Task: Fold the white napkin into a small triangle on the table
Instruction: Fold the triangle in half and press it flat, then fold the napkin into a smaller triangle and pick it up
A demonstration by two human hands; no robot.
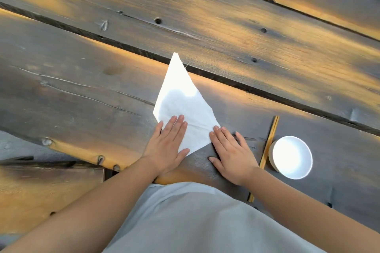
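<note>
A white napkin (181,98) lies flat on the dark wooden table (82,92), folded into a large triangle whose long tip points away from me. My left hand (168,144) rests palm down on the napkin's near left part, fingers spread and flat. My right hand (230,152) lies flat on the table at the napkin's near right corner, with two fingertips pressing on that corner. Neither hand grips the napkin.
A white bowl (291,157) stands to the right of my right hand. A pair of wooden chopsticks (267,148) lies between that hand and the bowl. A dark gap (226,81) between the planks runs behind the napkin. My grey clothing fills the bottom.
</note>
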